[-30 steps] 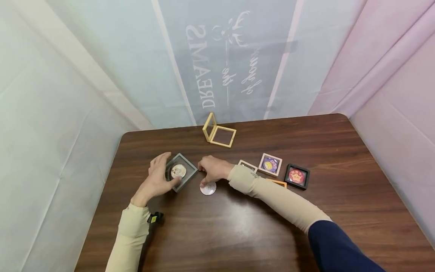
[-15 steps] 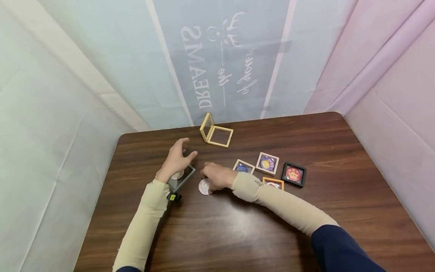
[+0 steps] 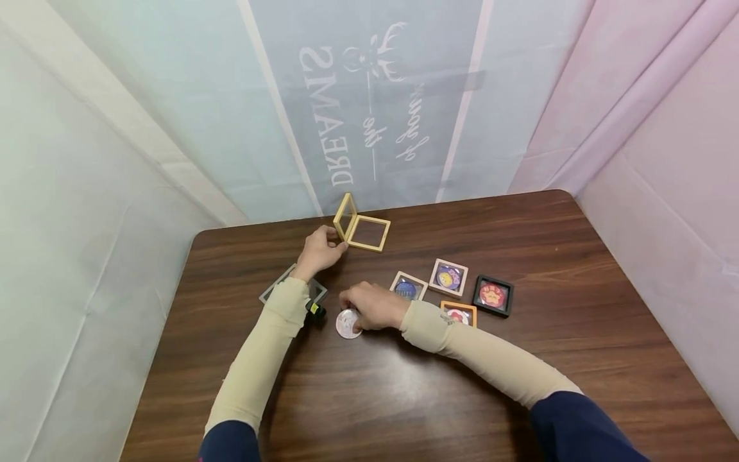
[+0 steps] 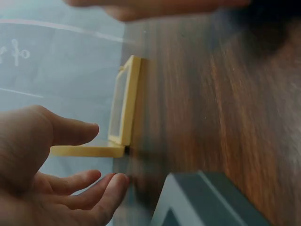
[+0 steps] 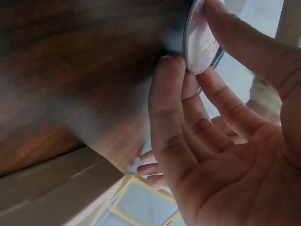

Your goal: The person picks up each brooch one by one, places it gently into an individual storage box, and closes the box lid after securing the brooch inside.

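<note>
In the head view my left hand [image 3: 321, 252] reaches to a yellow hinged display frame [image 3: 369, 233] with its lid [image 3: 345, 217] standing upright. The left wrist view has the thumb and fingers apart on either side of that lid [image 4: 89, 151], with a gap between them. My right hand [image 3: 375, 307] pinches a round, pale printed badge [image 3: 347, 324] by its edges, low over the table. The right wrist view shows the thumb on one edge of the badge [image 5: 201, 44] and fingertips at the other. Under my left forearm lies a grey display frame [image 3: 278, 283], its middle hidden by the sleeve.
Right of my right hand lie several small framed badges: a blue one [image 3: 407, 289], a purple and yellow one [image 3: 448, 278], a red one in black [image 3: 493, 295], and an orange frame [image 3: 459, 314] partly behind the sleeve. A printed curtain [image 3: 369, 102] hangs behind the table [image 3: 427, 398].
My left hand has left the grey frame and moved away from me to the yellow frame's lid. My right hand has stayed with the round badge, its grip shifting to the edges.
</note>
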Demonstrator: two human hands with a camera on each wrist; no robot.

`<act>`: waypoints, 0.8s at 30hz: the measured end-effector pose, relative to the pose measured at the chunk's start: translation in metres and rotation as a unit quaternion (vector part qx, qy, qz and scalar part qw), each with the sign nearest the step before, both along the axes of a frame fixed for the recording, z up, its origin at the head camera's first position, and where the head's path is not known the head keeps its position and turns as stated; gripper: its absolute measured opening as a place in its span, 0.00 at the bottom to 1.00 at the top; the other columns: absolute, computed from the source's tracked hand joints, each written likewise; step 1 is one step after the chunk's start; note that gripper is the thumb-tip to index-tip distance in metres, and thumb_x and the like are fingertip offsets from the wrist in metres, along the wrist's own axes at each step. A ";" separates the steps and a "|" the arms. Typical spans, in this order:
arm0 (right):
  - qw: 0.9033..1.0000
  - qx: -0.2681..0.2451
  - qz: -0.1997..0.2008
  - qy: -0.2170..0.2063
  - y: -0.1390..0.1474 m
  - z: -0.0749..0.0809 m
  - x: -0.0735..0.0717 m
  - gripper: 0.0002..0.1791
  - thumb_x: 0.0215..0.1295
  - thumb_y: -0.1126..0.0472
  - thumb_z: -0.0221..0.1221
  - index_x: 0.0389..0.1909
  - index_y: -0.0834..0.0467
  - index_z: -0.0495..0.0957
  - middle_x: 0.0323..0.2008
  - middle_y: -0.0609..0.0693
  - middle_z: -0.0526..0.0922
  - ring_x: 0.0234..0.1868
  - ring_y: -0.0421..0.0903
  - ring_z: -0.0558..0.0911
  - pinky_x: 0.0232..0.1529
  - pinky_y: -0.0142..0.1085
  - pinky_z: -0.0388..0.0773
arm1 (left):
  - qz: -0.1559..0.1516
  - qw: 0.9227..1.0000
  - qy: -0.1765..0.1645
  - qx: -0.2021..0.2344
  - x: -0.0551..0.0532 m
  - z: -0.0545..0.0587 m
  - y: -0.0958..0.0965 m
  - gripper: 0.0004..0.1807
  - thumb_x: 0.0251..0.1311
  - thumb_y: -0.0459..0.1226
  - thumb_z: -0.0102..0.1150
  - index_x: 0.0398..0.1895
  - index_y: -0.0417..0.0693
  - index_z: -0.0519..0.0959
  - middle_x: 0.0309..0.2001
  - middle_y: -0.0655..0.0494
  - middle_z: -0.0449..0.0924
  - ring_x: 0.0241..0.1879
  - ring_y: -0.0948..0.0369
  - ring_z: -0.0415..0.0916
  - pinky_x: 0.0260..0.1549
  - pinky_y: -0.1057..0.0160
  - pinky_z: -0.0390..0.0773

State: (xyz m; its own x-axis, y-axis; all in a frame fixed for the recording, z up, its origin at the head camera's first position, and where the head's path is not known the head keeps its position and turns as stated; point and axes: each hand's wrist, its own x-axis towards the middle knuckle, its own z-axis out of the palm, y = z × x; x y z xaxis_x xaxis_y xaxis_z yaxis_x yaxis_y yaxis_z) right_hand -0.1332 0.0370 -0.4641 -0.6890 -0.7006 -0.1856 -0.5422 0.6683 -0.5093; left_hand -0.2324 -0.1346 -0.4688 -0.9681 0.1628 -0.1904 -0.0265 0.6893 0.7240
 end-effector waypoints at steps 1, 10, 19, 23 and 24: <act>1.000 -0.001 -0.001 0.000 0.001 0.000 0.001 0.18 0.52 0.61 0.83 0.38 0.52 0.83 0.31 0.45 0.82 0.32 0.41 0.79 0.34 0.35 0.77 | 0.001 1.000 0.003 -0.005 -0.002 -0.001 0.002 0.29 0.76 0.42 0.62 0.72 0.38 0.71 0.69 0.39 0.76 0.64 0.45 0.80 0.60 0.47 0.82; 0.998 -0.053 0.014 -0.018 0.009 -0.001 0.009 0.11 0.59 0.66 0.77 0.37 0.53 0.85 0.28 0.44 0.84 0.29 0.36 0.78 0.32 0.31 0.76 | 0.011 0.999 0.024 -0.041 -0.015 -0.004 0.012 0.08 0.73 0.41 0.65 0.45 0.46 0.84 0.47 0.44 0.85 0.45 0.47 0.82 0.43 0.49 0.83; 0.996 -0.087 0.025 -0.022 0.023 0.001 0.014 0.09 0.62 0.68 0.74 0.41 0.55 0.90 0.28 0.44 0.84 0.28 0.34 0.76 0.32 0.29 0.74 | 0.045 0.996 0.021 -0.078 -0.020 -0.006 0.013 0.07 0.70 0.41 0.70 0.39 0.48 0.86 0.41 0.48 0.85 0.39 0.49 0.82 0.38 0.51 0.82; 0.995 -0.093 0.022 -0.023 0.028 0.001 0.016 0.09 0.64 0.69 0.71 0.43 0.55 0.90 0.27 0.44 0.83 0.27 0.34 0.74 0.31 0.29 0.73 | 0.051 0.996 0.030 -0.069 -0.021 -0.007 0.016 0.06 0.69 0.40 0.71 0.37 0.48 0.86 0.38 0.48 0.85 0.35 0.50 0.82 0.32 0.54 0.80; 0.995 -0.095 0.020 -0.021 0.029 0.001 0.017 0.09 0.65 0.69 0.71 0.43 0.56 0.91 0.27 0.44 0.83 0.27 0.34 0.74 0.30 0.29 0.73 | 0.054 0.996 0.033 -0.064 -0.021 -0.007 0.017 0.06 0.68 0.40 0.72 0.37 0.48 0.87 0.38 0.48 0.85 0.34 0.50 0.82 0.31 0.55 0.80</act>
State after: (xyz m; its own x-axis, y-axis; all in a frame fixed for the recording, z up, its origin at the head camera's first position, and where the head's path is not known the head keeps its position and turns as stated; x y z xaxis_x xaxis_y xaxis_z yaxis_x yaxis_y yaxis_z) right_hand -0.1165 0.0663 -0.4632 -0.6536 -0.7531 -0.0749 -0.5422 0.5350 -0.6480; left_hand -0.2538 -0.1178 -0.4762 -0.9898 0.0362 -0.1375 -0.0597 0.7717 0.6331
